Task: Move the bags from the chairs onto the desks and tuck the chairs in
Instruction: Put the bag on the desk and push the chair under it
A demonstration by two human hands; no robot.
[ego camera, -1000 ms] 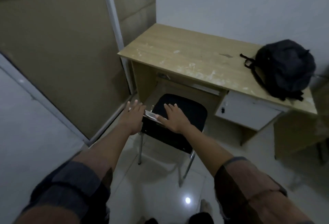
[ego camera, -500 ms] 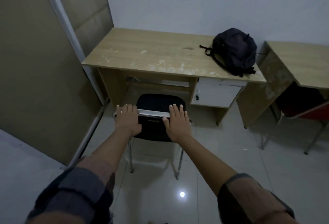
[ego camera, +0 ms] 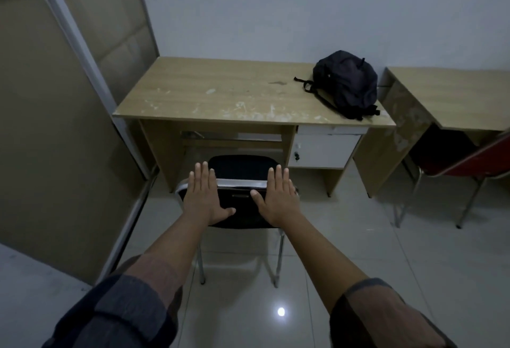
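Right now I see both hands laid flat on the back of the black chair (ego camera: 237,165) in the lower middle of the frame. My left hand (ego camera: 202,195) lies with its fingers straight and together over the chrome top rail at the left end of the backrest, thumb stretched toward the centre. My right hand (ego camera: 278,198) mirrors it at the right end, fingers straight over the rail, thumb pointing inward. The two hands sit apart, with a stretch of rail and black padding between them, and neither curls round anything. The chair's seat points toward the knee space of the wooden desk (ego camera: 209,93) in the centre of the frame, with the front of the seat at the desk's front edge; its chrome legs stand on the glossy tiled floor (ego camera: 358,251). A dark backpack (ego camera: 347,82) lies on the right end of that desk top, its straps trailing toward the front edge, above a white drawer unit (ego camera: 323,150). At the right edge of the frame stands a second desk (ego camera: 455,93), with a red chair (ego camera: 474,165) partly under it. A tan partition with a pale metal frame (ego camera: 55,126) fills the left side.
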